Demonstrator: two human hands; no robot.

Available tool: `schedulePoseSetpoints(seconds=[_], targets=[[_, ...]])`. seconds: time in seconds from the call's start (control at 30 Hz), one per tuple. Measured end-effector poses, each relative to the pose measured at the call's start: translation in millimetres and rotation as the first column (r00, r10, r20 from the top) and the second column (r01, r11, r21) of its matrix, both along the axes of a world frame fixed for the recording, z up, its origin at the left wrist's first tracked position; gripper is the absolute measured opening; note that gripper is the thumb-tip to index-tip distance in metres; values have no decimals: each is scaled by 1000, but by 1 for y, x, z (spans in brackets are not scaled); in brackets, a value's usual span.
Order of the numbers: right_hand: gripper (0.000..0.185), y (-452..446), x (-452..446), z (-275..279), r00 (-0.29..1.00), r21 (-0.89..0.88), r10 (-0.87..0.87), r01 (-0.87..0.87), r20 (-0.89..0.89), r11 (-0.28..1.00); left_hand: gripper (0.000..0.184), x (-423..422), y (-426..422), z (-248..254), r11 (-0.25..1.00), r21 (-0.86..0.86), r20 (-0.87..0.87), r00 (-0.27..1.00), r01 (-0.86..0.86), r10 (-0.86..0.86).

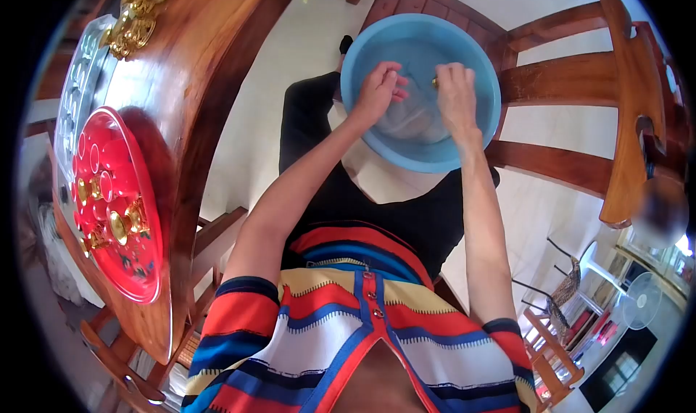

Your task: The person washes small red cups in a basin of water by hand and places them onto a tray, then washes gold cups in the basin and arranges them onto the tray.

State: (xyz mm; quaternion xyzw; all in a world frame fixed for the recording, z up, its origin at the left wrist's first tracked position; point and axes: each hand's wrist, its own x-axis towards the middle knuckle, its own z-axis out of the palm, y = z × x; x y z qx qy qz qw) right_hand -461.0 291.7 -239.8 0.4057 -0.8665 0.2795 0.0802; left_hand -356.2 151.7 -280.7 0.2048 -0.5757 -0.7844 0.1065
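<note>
A light blue basin (349,87) holds water, with a pale, see-through piece of cloth or plastic (412,119) lying in it. My right hand (457,97) is over the basin's right half, fingers bent round a small gold-coloured piece (435,83); only its end shows, so I cannot make out its kind. Over the left half is my left hand (378,94), its fingers loosely curled and apart, with nothing visible in them. A gap of water separates the two hands.
The basin rests on a wooden chair (562,79). To the left, a wooden table (210,58) carries a red tray (150,217) with several red cups (114,154) and gold goblets (119,226), a clear plastic tray (81,72) and gold ornaments (134,32). A fan (641,300) stands far right.
</note>
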Motion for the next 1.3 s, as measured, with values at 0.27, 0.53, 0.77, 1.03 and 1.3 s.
schedulePoseSetpoints(seconds=[0.27,0.53,0.77,1.03,1.3], targets=[[17,-14,9,49,977,-259,-5,61,212,964,27,-2,-1,-2,997,75,-12,1000,-19,20],[22,-3,11,-4,989,65,130,-126,-64,990,29,-1,-3,3,999,43,27,999,-22,21],[15,-19,15,63,903,-324,64,86,425,942,24,-3,0,-1,995,66,-9,997,-70,71],[18,3,8,0,979,262,98,-49,-178,964,23,-2,0,0,994,83,-14,997,-74,76],[20,-6,10,49,846,-254,21,136,533,957,22,-2,1,-1,995,77,-4,998,-66,66]])
